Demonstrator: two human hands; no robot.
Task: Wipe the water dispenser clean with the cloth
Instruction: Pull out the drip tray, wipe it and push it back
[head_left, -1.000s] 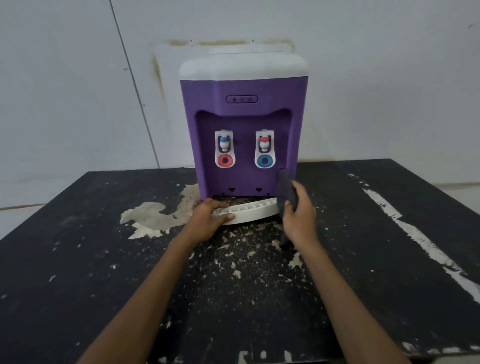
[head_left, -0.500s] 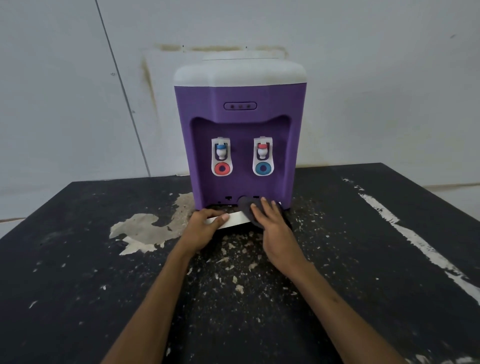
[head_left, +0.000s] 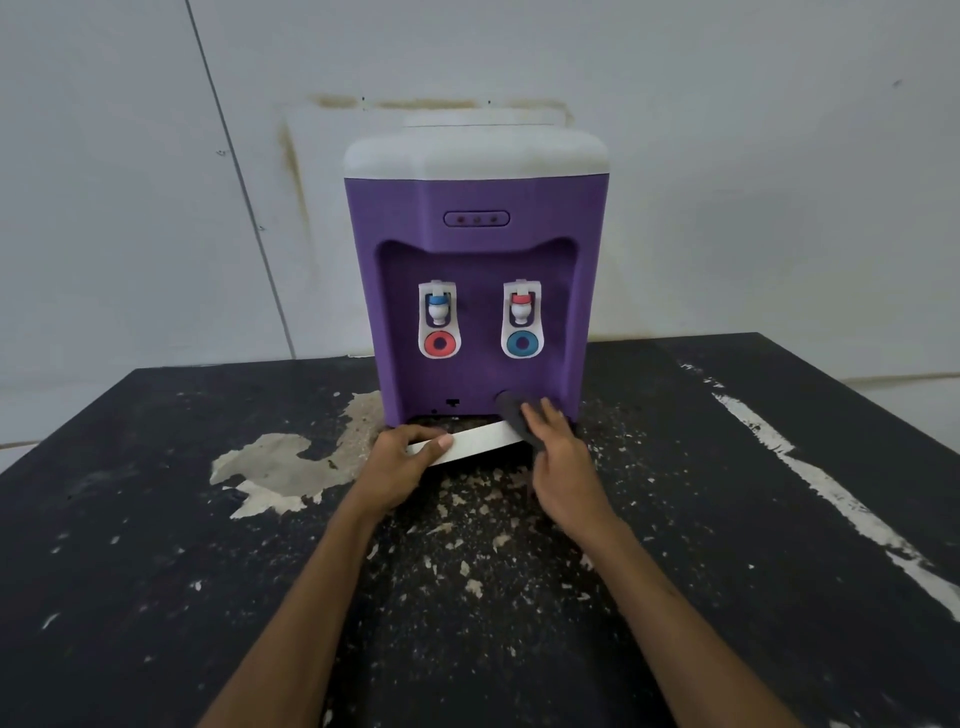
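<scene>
Two hands busy at the foot of the purple water dispenser (head_left: 475, 291), standing at the back of the table: left hand (head_left: 400, 462) clasping the white drip tray (head_left: 480, 439), right hand (head_left: 563, 467) flat, pressing the dark cloth (head_left: 514, 413) onto its right end. Likely early going; body, taps and white top apparently yet to wipe. Black table (head_left: 779, 519) badly flaked and littered with chips; stained pale wall (head_left: 130, 182) behind.
</scene>
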